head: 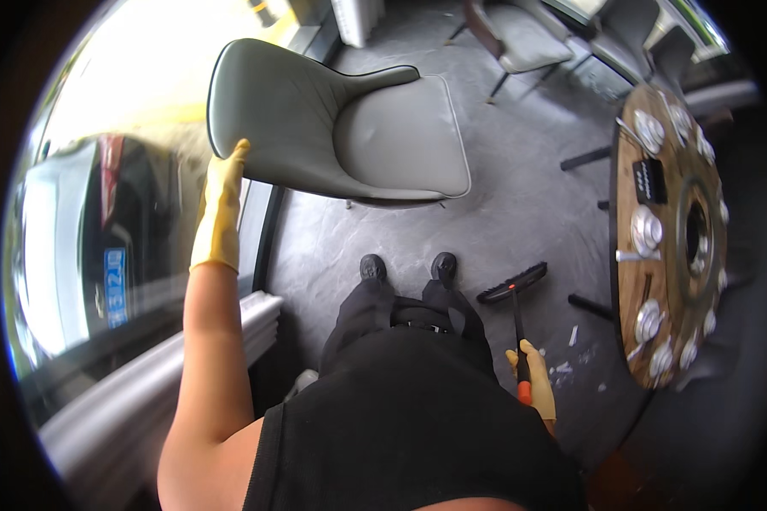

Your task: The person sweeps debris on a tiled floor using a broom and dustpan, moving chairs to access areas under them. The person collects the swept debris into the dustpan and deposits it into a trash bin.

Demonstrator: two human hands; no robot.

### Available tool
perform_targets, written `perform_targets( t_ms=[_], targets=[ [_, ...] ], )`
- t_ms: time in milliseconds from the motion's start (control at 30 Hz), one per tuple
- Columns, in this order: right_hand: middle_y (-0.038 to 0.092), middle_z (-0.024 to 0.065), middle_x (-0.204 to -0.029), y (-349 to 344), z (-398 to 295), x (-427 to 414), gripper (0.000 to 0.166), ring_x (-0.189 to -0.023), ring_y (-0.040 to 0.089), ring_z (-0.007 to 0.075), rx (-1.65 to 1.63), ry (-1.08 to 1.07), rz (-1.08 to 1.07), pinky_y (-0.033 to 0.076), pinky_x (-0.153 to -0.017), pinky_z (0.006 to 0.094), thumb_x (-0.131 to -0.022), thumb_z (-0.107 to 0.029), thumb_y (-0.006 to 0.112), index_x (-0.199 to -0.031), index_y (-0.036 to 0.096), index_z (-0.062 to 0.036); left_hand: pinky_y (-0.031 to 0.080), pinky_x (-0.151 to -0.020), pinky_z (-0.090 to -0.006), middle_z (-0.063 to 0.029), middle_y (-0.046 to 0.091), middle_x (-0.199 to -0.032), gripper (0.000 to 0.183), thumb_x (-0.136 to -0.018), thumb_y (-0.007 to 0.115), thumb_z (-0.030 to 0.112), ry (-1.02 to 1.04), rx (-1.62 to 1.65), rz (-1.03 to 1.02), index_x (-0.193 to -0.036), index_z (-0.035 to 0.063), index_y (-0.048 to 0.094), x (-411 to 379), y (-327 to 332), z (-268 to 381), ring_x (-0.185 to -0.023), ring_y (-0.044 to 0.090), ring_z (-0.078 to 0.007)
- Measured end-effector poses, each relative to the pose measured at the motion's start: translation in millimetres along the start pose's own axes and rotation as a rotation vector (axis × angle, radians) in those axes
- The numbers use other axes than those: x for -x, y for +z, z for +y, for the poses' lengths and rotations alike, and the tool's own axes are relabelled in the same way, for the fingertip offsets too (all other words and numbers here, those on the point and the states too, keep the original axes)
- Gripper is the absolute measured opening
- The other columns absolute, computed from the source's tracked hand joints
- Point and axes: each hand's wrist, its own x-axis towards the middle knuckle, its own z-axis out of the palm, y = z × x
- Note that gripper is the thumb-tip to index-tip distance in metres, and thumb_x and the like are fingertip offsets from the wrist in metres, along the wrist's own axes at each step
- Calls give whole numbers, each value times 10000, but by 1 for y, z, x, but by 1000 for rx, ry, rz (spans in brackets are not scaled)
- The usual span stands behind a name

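My left hand [225, 191], in a yellow rubber glove, grips the top edge of the backrest of a grey upholstered chair [399, 137]. The thumb lies over the front of the backrest; the other fingers are hidden behind it. In a matching glove, my right hand [534, 377] is closed around the black and orange handle of a broom [512, 284]. The broom's wide, dark-bristled head rests on the grey floor [383, 223], ahead of that hand and to the right of my shoes.
White scraps of litter [562, 367] lie on the floor beside my right hand. A round wooden table [636, 306] set with wrapped tableware [647, 230] stands to the right. More chairs [524, 38] are at the back. Along the left run a window and a white radiator [262, 313].
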Motion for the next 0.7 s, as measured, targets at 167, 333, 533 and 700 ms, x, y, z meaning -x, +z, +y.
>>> perform_targets(
  t_ms=[167,333,533,700],
  targets=[
    [720,119,-720,-16,-84,-53,456,-489,601,217,337,-1,161,438,-447,356,-1000,-515,684,-998,680,-59,443,-1125,-386,-166,704,-1360,684,-942,822,420,-160,-72,218,-1417,-39,644,147,-39,-52,-1265,637,-268],
    [749,180,-832,-23,-159,-52,430,-633,724,247,669,55,99,580,-584,376,-969,-342,756,-1117,690,56,419,-1163,-395,-191,658,-1426,723,-962,800,431,-372,-136,415,-1447,-67,601,316,-54,-65,-1319,600,-293],
    [767,237,-983,27,-177,-67,410,-747,749,288,749,-42,-70,610,-709,396,-969,-230,689,-1273,667,45,475,-1101,-384,-187,693,-1381,682,-984,777,437,-430,-165,567,-1405,-79,630,451,-82,-100,-1236,650,-286],
    [767,182,-962,72,-179,-42,440,-725,714,230,765,-161,-73,597,-661,363,-947,-251,775,-1273,676,28,507,-1052,-375,-159,718,-1330,690,-953,813,445,-549,-208,690,-1373,-80,657,547,-152,-169,-1172,671,-247]
  ],
)
